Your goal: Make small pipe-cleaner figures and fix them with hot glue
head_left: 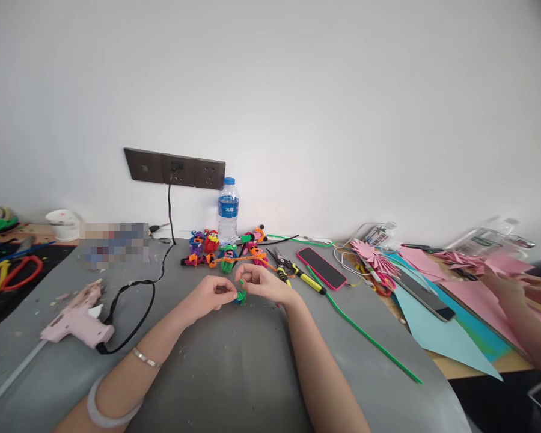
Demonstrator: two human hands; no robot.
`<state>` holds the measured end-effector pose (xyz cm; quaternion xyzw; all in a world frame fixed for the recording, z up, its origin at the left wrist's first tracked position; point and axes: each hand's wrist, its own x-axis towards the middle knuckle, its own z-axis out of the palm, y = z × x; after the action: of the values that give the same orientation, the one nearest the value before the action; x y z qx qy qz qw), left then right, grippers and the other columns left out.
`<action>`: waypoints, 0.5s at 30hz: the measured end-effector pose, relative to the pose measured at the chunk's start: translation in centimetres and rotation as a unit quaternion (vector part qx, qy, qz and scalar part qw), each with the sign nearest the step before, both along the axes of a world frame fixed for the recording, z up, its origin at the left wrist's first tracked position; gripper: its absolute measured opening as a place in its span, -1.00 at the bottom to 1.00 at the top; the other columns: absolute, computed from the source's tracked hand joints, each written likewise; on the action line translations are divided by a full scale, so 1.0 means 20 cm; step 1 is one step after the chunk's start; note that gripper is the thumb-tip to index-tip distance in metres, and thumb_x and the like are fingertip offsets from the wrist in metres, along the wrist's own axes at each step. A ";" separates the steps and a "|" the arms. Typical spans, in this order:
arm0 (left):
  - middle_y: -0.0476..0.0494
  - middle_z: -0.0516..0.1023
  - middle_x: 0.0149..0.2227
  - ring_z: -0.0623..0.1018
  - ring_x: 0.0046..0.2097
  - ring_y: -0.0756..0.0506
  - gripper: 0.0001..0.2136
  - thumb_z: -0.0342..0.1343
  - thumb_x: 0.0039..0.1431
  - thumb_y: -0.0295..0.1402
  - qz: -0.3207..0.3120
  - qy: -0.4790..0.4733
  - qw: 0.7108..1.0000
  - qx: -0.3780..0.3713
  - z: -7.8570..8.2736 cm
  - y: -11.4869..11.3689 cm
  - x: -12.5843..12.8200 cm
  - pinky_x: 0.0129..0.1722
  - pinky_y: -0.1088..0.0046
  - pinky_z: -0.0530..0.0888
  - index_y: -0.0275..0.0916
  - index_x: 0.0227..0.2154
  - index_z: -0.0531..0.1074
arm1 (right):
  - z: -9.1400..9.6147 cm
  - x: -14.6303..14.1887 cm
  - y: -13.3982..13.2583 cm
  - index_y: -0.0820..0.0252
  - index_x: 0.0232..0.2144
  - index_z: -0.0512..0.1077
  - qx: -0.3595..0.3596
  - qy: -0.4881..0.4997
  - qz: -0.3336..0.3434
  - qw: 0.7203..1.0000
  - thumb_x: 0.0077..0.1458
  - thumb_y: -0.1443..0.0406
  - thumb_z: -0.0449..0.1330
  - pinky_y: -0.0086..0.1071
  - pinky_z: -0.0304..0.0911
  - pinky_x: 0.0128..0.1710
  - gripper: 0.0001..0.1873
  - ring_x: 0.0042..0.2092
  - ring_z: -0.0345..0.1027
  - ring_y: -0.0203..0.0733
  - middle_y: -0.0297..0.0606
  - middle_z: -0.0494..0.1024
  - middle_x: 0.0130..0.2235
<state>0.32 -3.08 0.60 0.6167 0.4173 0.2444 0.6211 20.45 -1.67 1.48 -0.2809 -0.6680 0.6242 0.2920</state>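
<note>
A small curled green pipe cleaner (pixel 241 297) is between my hands, above the grey table mat. My left hand (pixel 213 294) pinches its left side with thumb and fingertips. My right hand (pixel 265 284) curls in from the right, fingertips pinched at a short green end. Just beyond lie several colourful pipe cleaner figures: a green one (pixel 228 258), a red and yellow one (pixel 211 241) and an orange and purple one (pixel 255 252) among them. Yellow and black pliers (pixel 304 276) rest beyond my right hand. A long straight green pipe cleaner (pixel 369 337) stretches along the right side.
A pink glue gun (pixel 74 322) with a black cord lies left. A water bottle (pixel 228 210) stands against the wall under sockets (pixel 175 170). A pink-cased phone (pixel 321 268) lies right. Scissors (pixel 20 273) are far left. Another person's hands (pixel 514 294) handle pink paper far right.
</note>
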 end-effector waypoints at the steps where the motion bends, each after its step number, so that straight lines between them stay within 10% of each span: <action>1: 0.10 0.24 -0.58 0.12 -0.57 0.08 -0.76 0.19 0.00 -0.16 -0.003 -0.002 1.000 -0.004 0.00 0.00 0.00 -0.56 0.49 0.05 -0.26 -0.48 0.45 | 0.00 0.01 0.00 0.24 -0.31 0.32 -0.002 0.005 0.004 1.000 0.05 0.24 0.23 -0.54 -0.12 -0.57 -0.79 -0.55 -0.06 -0.44 -0.49 0.25 -0.55; 15: 0.08 0.25 -0.55 0.12 -0.56 0.08 -0.75 0.20 0.01 -0.17 -0.051 -0.014 0.998 -0.023 0.03 -0.02 0.00 -0.55 0.47 0.03 -0.29 -0.45 0.45 | 0.01 0.03 0.00 0.26 -0.37 0.38 -0.039 0.040 0.033 0.998 0.06 0.17 0.29 -0.52 0.18 -0.43 -0.74 -0.45 0.25 -0.41 -0.36 0.41 -0.44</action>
<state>0.26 -3.42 1.24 0.6196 0.3816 0.2114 0.6526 21.13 -1.71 1.59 -0.2445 -0.6398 0.6696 0.2871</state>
